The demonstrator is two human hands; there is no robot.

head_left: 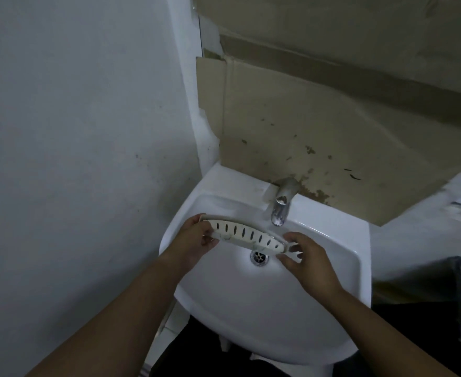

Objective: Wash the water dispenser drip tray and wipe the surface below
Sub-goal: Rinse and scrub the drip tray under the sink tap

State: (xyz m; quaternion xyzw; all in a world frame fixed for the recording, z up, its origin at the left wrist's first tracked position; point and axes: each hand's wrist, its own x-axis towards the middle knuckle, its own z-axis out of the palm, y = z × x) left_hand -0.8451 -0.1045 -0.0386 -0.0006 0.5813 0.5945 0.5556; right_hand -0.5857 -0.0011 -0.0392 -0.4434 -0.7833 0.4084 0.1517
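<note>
Fingers (209,241) of left hand (194,238) grip left end of tray (251,235); right hand (309,258) pinches right end. Tray held tilted over sink (251,308), above drain (259,257), below tap (281,206).

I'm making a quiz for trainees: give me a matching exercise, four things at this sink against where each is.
1 white slotted plastic drip tray
2 chrome metal tap
3 round metal drain
4 brown cardboard sheet

a bottom of the white ceramic sink
b on the wall behind the sink
c held between left hand and right hand
d on the sink's back rim

Pairs: 1-c, 2-d, 3-a, 4-b
</note>
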